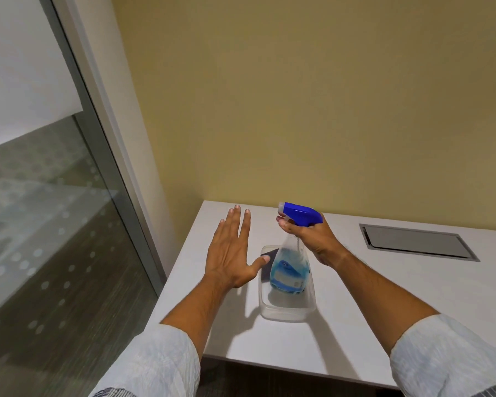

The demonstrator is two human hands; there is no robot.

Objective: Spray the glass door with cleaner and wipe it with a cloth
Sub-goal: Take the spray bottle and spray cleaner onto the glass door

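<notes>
My right hand [312,234] grips the neck of a clear spray bottle [290,270] with blue liquid and a blue trigger head [301,213], held above a clear plastic tub [287,309] on the white table. A dark cloth [267,267] lies in the tub's far left part, mostly hidden by the bottle. Hovering flat beside the tub's left rim is my left hand [232,253], fingers spread, thumb over the cloth's edge. The glass door [49,213] fills the left side, with a frosted band and dot pattern.
The white table [384,305] fits into the corner against a yellow wall [298,110]. A grey metal cable hatch [418,240] is set in the tabletop at the right. The door's grey frame [121,181] runs down next to the table's left edge.
</notes>
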